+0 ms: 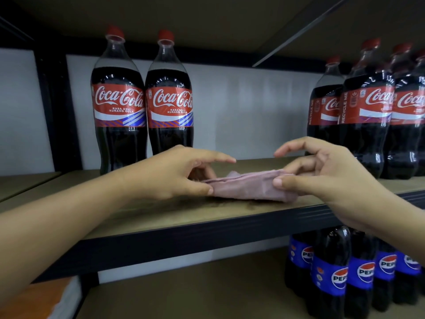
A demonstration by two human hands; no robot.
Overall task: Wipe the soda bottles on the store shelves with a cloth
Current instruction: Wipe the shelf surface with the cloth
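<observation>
Up on the middle shelf [161, 217], a folded pinkish cloth [248, 186] lay across the board, held at both ends. The left hand [174, 173] pinched its left end between thumb and curled fingers, the forefinger stretched straight above it. The right hand [322, 173] pinched the right end — thumb in front, fingers behind, forefinger lifted clear. Two Coca-Cola bottles [142, 104] stood upright behind the left hand, touching each other; a cluster of Coca-Cola bottles [377, 111] stood at the right, somewhat blurred, perhaps four or five. Pepsi bottles [354, 272] stood on the lower shelf [207, 293], below the right wrist.
</observation>
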